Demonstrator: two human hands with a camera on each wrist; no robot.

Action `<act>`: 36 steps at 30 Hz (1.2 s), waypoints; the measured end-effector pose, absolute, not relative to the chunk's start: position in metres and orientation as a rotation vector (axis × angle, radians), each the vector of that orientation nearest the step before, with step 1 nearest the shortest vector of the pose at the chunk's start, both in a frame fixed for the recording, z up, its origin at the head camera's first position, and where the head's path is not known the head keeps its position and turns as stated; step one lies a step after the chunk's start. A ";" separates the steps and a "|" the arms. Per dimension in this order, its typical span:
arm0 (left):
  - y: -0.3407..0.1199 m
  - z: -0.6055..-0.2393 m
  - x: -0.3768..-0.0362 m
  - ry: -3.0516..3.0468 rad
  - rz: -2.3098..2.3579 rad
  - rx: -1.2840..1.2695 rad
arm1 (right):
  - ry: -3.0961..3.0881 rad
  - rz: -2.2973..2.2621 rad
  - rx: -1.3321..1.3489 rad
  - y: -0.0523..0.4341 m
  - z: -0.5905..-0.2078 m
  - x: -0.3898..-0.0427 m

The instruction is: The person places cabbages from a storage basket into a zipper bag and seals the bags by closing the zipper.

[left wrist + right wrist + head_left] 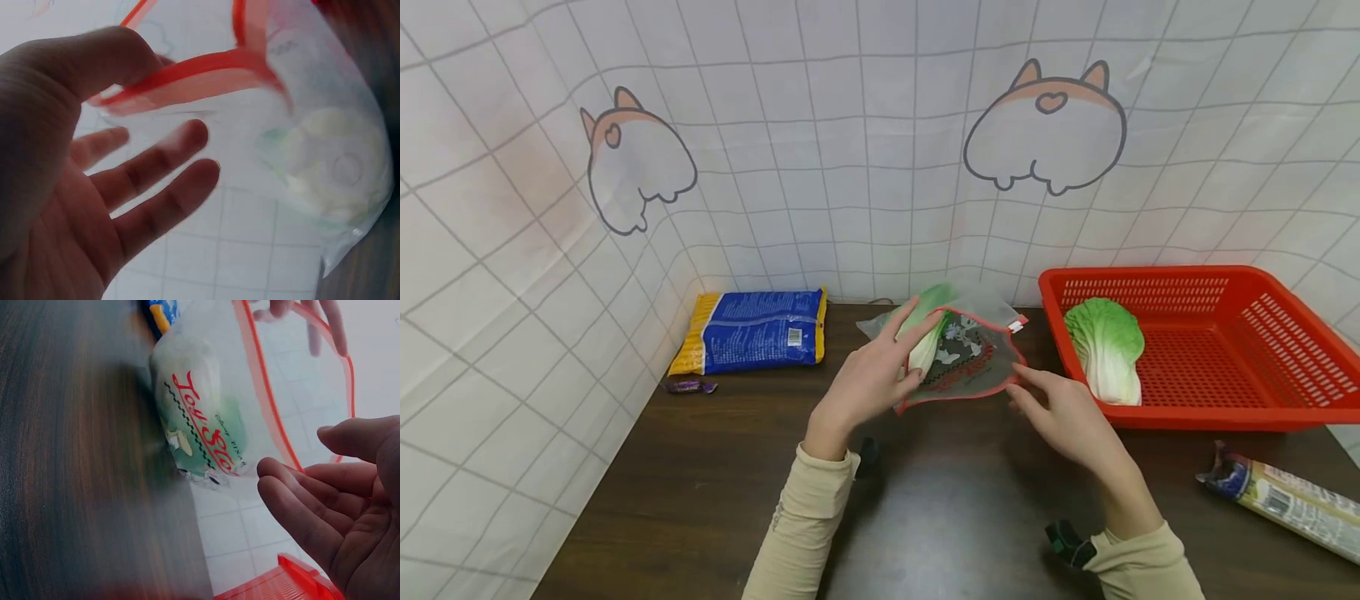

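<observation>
A clear zip bag (970, 367) with red seal strips and printed lettering has its mouth spread open towards me. Inside it lies a napa cabbage (927, 342), whose pale base shows through the plastic in the left wrist view. My left hand (868, 375) pinches the red strip on the left side of the mouth between thumb and index finger, the other fingers spread. On the right side, my right hand (1063, 412) holds the red edge at thumb and fingertips. A white slider clip (1018, 323) sits at the bag's upper right corner.
A red plastic basket (1210, 417) stands at the right with a second napa cabbage (1105, 350) in it. In front of it lies a long printed packet (1285, 500). A blue and yellow bag (760, 329) and a small purple wrapper (690, 387) lie at the back left.
</observation>
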State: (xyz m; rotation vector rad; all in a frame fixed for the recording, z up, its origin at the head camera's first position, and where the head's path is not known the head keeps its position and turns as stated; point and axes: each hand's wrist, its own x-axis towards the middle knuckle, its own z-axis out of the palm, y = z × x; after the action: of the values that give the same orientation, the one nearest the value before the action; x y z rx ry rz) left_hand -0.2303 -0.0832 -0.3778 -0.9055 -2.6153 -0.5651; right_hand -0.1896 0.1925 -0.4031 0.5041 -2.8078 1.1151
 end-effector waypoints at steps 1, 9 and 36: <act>-0.085 -0.377 -0.230 -2.606 -0.563 -0.893 | -2.812 1.120 0.491 0.192 -0.403 -0.189; -0.087 -0.378 -0.231 -2.441 -0.577 -0.782 | -2.777 1.216 0.476 0.192 -0.403 -0.189; -0.075 -0.380 -0.233 -2.255 -0.791 -0.922 | -2.533 1.085 0.546 0.190 -0.404 -0.191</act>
State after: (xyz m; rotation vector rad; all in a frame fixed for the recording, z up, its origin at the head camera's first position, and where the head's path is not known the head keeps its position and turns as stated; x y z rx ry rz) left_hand -0.2328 -0.0754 -0.3804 -0.9219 -2.2551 -0.7915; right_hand -0.1914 0.1896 -0.4044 0.5457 -2.5333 1.0849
